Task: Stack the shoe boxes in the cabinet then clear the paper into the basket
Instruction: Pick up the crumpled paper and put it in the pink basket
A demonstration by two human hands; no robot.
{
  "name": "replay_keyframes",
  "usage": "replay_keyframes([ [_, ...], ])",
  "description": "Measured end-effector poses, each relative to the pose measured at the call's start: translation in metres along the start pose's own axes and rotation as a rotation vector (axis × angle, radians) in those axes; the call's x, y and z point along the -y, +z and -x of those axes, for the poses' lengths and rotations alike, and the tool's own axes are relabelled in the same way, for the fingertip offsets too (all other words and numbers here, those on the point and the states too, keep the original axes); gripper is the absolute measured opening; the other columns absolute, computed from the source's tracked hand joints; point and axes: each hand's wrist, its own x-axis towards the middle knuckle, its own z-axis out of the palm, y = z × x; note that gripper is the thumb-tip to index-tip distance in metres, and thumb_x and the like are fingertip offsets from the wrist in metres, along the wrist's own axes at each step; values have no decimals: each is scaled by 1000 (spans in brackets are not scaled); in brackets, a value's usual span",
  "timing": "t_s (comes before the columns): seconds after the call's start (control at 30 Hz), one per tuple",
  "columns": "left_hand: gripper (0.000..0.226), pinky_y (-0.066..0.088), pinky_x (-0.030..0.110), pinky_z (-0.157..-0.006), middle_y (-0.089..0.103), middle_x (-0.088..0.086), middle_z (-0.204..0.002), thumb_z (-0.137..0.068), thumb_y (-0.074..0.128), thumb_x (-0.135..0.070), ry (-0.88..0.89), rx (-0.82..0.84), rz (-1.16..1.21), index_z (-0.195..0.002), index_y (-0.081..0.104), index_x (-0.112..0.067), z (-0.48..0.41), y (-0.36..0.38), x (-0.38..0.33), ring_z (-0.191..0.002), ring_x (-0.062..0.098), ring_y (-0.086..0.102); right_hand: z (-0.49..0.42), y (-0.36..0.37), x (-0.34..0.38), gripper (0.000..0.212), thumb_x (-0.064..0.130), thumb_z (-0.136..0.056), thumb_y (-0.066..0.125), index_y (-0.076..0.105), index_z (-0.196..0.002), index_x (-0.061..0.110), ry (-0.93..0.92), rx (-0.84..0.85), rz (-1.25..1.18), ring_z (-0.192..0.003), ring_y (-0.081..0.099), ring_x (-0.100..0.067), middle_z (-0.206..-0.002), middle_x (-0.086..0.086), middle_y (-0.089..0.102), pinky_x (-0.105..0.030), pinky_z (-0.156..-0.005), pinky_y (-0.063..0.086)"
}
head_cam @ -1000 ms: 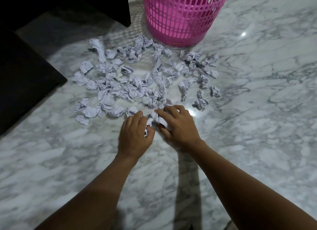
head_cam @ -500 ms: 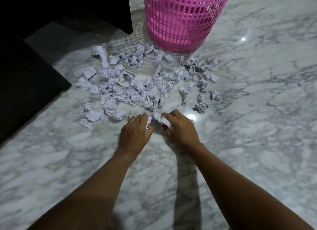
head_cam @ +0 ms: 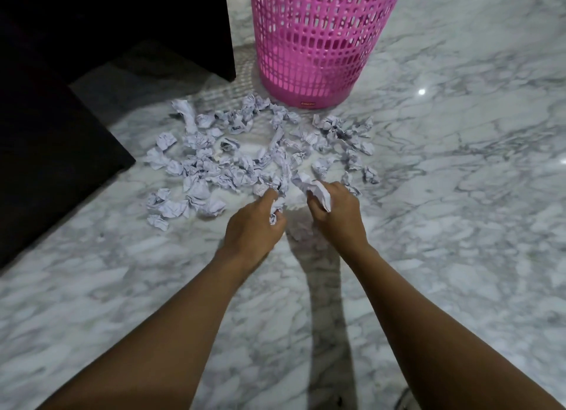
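Several crumpled white paper balls (head_cam: 232,164) lie scattered on the marble floor in front of a pink plastic lattice basket (head_cam: 318,42). My left hand (head_cam: 251,229) is at the near edge of the pile, its fingers curled round a small paper wad (head_cam: 274,215). My right hand (head_cam: 337,213) is just beside it and grips a larger crumpled paper (head_cam: 315,189) that sticks out above its fingers. No shoe boxes show in the head view.
A dark cabinet or furniture block (head_cam: 46,149) fills the left side, with another dark panel (head_cam: 171,20) behind it next to the basket. Grey-veined marble floor (head_cam: 459,226) spreads to the right and toward me.
Both hands have closed on paper from the pile's near edge and lifted slightly off the floor. The view has shifted, with the pile and basket sitting lower in frame.
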Motion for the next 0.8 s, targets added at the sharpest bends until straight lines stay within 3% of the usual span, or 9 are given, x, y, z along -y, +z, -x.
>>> replay_keyframes([
  [0.13, 48, 52, 38, -78, 67, 3, -118, -97, 45, -34, 87, 126, -192, -145, 38, -36, 3, 17, -14, -102, 31, 63, 3, -16, -9, 16, 22, -92, 62, 71, -102, 14, 45, -27, -9, -79, 47, -8, -83, 0, 60, -16, -68, 26],
  [0.23, 47, 49, 39, -83, 63, 1, -122, -99, 39, -39, 113, 192, -297, -146, 37, -42, 4, 27, -21, -109, 30, 60, 10, -26, -15, 9, 18, -92, 62, 69, -91, 12, 50, -54, 19, -76, 51, -17, -75, 3, 54, -18, -65, 24],
  [0.33, 44, 49, 37, -80, 63, 0, -121, -99, 33, -56, 123, 207, -361, -138, 46, -40, 10, 37, -22, -109, 27, 61, 14, -30, -23, 13, 18, -92, 61, 70, -99, 11, 59, -31, 63, -88, 59, -24, -88, -7, 67, -18, -69, 28],
  [0.43, 49, 48, 34, -71, 63, 0, -112, -93, 38, -67, 155, 174, -419, -128, 55, -38, 16, 44, -16, -102, 25, 62, 18, -32, -32, 25, 25, -91, 53, 70, -107, 18, 23, 71, 131, -90, 59, -22, -94, -5, 68, -20, -68, 31],
  [0.6, 18, 48, 31, -46, 62, -2, -75, -91, 61, -44, 276, 17, -409, -86, 69, -28, 17, 48, -10, -67, 26, 63, 44, -34, -33, 28, 17, -86, 64, 69, -114, 17, 60, 198, 97, -88, 59, -29, -93, -12, 61, -29, -67, 37],
  [0.7, 9, 42, 30, -45, 62, -2, -74, -87, 65, -34, 266, -8, -382, -85, 67, -26, 19, 46, -8, -67, 25, 62, 63, -23, -30, 30, 32, -87, 61, 68, -115, 22, 46, 271, 160, -85, 62, -26, -96, -5, 57, -33, -63, 46],
  [0.8, 8, 40, 29, -46, 61, -1, -72, -87, 65, -31, 221, -28, -343, -82, 64, -25, 22, 44, -5, -67, 26, 62, 76, -11, -27, 28, 38, -88, 63, 68, -111, 21, 54, 238, 186, -82, 63, -26, -102, -6, 56, -33, -58, 47],
])
